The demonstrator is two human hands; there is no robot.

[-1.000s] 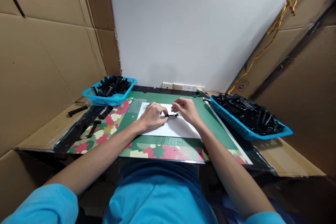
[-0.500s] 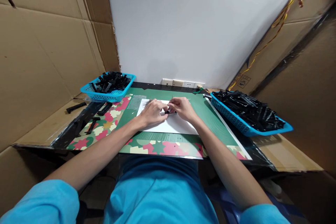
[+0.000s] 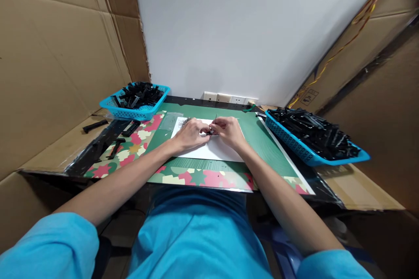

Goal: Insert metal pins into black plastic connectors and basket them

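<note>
Over a white sheet (image 3: 203, 153) on the green mat, my left hand (image 3: 191, 134) is closed, thumb and fingers around the end of a small black plastic part (image 3: 212, 134). My right hand (image 3: 229, 131) is pinched close beside it, its fingertips touching the same part. A thin, dark, pointed tool (image 3: 215, 118), perhaps tweezers, sticks up from the right fingers. Most of the black part is covered by my fingers. Behind my left hand lies a pile of tiny dark metallic pieces (image 3: 186, 120), too small to name.
A blue basket (image 3: 132, 114) of black plastic parts stands back left, and another blue basket (image 3: 291, 144) of long black parts at the right. Loose black parts (image 3: 116, 147) lie on the left. A clear plastic bag (image 3: 171, 120) lies behind the sheet. Wall sockets (image 3: 223, 98) sit beyond the table.
The view has tilted a little, so the table appears slightly higher. My hands stay together over the sheet, with the fingers slightly shifted around the black part.
</note>
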